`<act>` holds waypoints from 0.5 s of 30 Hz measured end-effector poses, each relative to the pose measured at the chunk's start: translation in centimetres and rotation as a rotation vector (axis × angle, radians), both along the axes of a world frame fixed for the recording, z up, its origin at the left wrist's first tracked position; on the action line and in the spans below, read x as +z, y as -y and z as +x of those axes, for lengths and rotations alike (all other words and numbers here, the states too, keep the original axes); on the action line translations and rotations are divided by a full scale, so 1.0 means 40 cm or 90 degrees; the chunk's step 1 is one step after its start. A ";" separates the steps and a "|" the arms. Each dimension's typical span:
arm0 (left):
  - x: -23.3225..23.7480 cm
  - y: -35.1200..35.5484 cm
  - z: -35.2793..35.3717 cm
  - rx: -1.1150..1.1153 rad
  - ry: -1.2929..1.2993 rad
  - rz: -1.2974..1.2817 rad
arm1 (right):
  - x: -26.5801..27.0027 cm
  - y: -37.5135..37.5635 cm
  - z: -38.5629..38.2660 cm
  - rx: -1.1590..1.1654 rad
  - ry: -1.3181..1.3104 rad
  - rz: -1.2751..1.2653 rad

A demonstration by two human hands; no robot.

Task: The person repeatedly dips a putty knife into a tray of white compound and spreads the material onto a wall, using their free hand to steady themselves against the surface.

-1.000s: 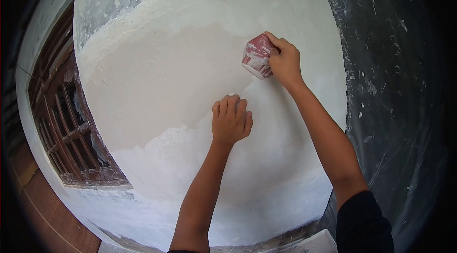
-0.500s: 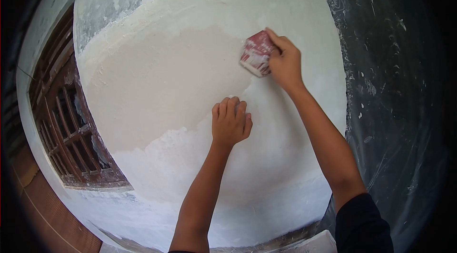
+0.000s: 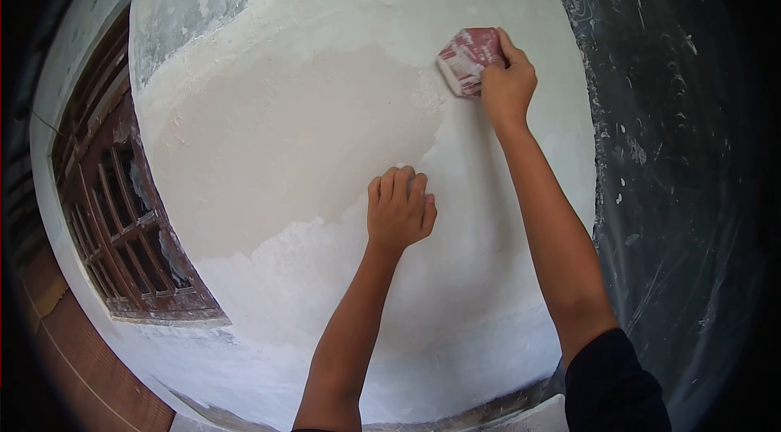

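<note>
My right hand (image 3: 510,90) grips a flat red scraper (image 3: 473,58) smeared with white filler, its pale lower-left edge against the wall. The scraper lies at the upper right of a damp beige filler patch (image 3: 285,139) on the whitish wall (image 3: 488,269). Lower down, just below the patch's right end, my left hand (image 3: 399,208) has its fingers curled, back of the hand toward me. A bit of something greyish shows between those fingers, but I cannot tell what it is.
A brown wooden window with bars (image 3: 134,220) is set in the wall at the left. Along the right runs a dark, scuffed and spattered surface (image 3: 667,147). Brown ribbed sheeting (image 3: 89,367) shows at the lower left, and a pale ledge (image 3: 541,416) at the bottom.
My right hand and the scraper have moved up and to the right along the wall, and the beige filler reaches further right. The left hand has barely shifted.
</note>
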State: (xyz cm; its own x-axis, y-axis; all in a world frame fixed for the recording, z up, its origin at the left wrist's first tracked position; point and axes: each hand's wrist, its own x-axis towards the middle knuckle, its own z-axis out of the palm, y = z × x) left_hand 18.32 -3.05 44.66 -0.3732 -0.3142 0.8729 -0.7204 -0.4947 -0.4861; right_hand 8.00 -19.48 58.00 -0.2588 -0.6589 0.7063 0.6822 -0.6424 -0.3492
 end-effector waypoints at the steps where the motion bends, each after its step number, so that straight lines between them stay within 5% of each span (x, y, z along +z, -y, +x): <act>1: -0.003 0.001 -0.002 -0.003 -0.001 0.002 | -0.015 -0.018 0.003 0.000 -0.048 -0.095; 4: -0.002 0.001 -0.002 0.002 0.001 0.000 | -0.028 -0.018 0.036 -0.049 -0.147 -0.267; 8: -0.004 0.003 0.005 -0.003 0.000 0.000 | 0.010 0.031 0.007 -0.085 -0.020 -0.044; 12: -0.001 0.003 -0.003 -0.002 -0.002 -0.001 | -0.015 -0.054 0.023 -0.059 -0.087 -0.301; 15: -0.003 0.003 -0.002 0.000 0.000 0.002 | 0.015 -0.011 0.049 -0.105 -0.077 -0.148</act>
State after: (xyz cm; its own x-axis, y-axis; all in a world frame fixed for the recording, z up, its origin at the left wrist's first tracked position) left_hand 18.23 -3.15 44.56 -0.3731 -0.3169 0.8720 -0.7205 -0.4932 -0.4875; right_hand 9.94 -19.02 58.59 -0.2536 -0.4317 0.8656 0.5245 -0.8133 -0.2519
